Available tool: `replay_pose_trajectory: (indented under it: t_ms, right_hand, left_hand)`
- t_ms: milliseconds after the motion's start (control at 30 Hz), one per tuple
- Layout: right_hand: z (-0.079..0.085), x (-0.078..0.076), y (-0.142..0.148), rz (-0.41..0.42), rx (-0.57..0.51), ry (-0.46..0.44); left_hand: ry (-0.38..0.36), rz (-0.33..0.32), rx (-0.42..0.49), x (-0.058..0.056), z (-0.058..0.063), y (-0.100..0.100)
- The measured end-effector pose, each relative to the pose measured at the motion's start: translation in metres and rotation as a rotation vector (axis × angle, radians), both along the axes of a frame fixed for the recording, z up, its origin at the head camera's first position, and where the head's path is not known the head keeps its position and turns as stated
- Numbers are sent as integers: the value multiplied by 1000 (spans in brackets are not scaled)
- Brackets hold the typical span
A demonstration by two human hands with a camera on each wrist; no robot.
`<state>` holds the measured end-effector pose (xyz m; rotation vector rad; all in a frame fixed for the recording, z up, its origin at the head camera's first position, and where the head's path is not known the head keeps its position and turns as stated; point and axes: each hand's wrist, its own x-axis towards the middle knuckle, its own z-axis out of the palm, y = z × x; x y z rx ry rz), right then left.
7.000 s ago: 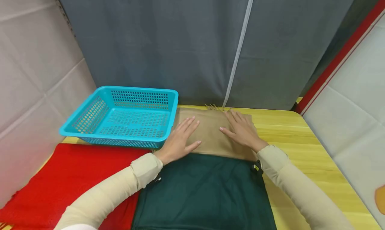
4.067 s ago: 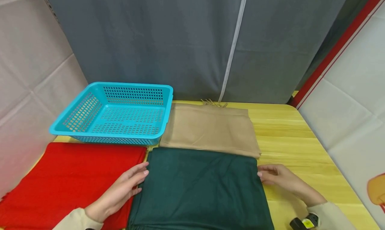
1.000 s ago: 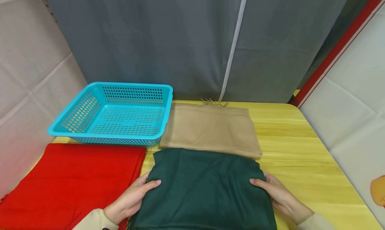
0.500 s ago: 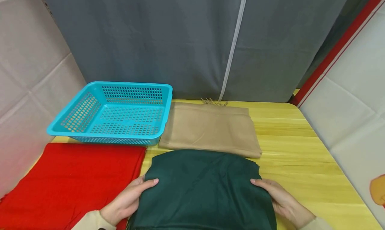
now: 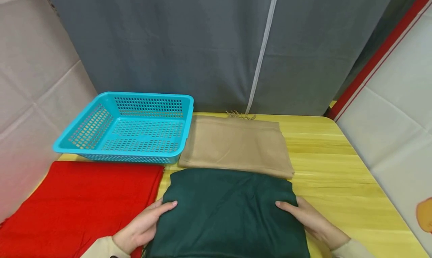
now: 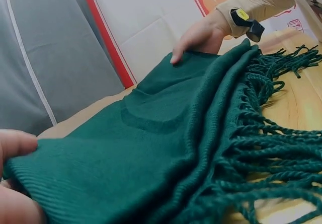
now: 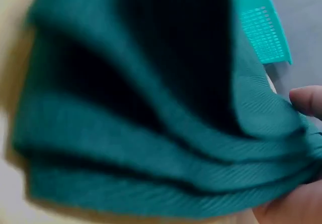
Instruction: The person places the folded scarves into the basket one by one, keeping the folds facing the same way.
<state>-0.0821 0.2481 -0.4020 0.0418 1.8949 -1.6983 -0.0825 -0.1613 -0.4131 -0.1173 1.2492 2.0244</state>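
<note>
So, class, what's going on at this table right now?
A person grips a folded dark green scarf by its two sides, left hand on one, right hand on the other. A tan scarf lies folded behind it, a red scarf to its left, and a blue basket stands behind that.

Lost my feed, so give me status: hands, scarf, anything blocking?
Left hand and right hand grip green scarf by its sides. Basket empty, nothing blocking. Tan scarf beside it.
</note>
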Motion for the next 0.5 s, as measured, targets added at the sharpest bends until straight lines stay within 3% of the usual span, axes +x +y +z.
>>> replay_pose_trajectory:
  t_ms: [100, 200, 367, 500]
  right_hand:
    - [-1, 0, -1, 5, 88, 73]
    - [-3, 0, -1, 0, 108, 102]
    - [-6, 2, -1, -29, 85, 132]
    - [-6, 3, -2, -29, 54, 155]
  left_hand:
    - [-4, 13, 17, 0, 1, 1]
    - [0, 29, 36, 1, 2, 2]
    - [-6, 58, 48, 4, 6, 2]
    - [-26, 39, 75, 5, 8, 1]
